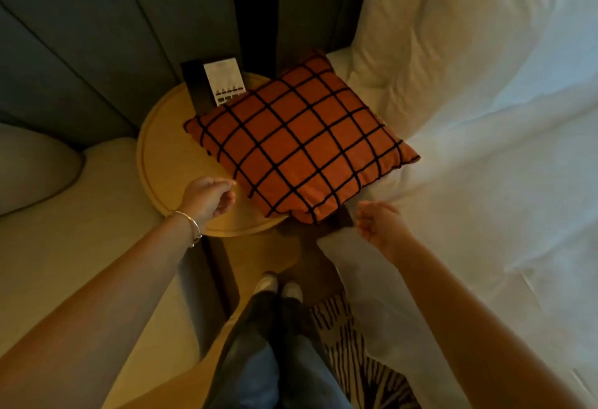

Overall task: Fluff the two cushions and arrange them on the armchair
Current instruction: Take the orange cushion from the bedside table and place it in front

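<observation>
Both hands out and empty, fingers loosely curled! The orange grid cushion point(301, 137) lies flat just beyond them, half on the round wooden table point(161, 162), half on the white bed point(485, 150). Left hand point(207, 195) sits just short of its near-left edge, right hand point(378, 221) just beside its near corner, neither touching. Only one cushion shows. The card point(225, 80) behind it has print too small to read.

A round wooden table point(155, 162) carries a white printed card point(225, 80) against a dark stand. A white bed point(485, 150) lies beside it, with a striped rug point(352, 353) on the floor.
</observation>
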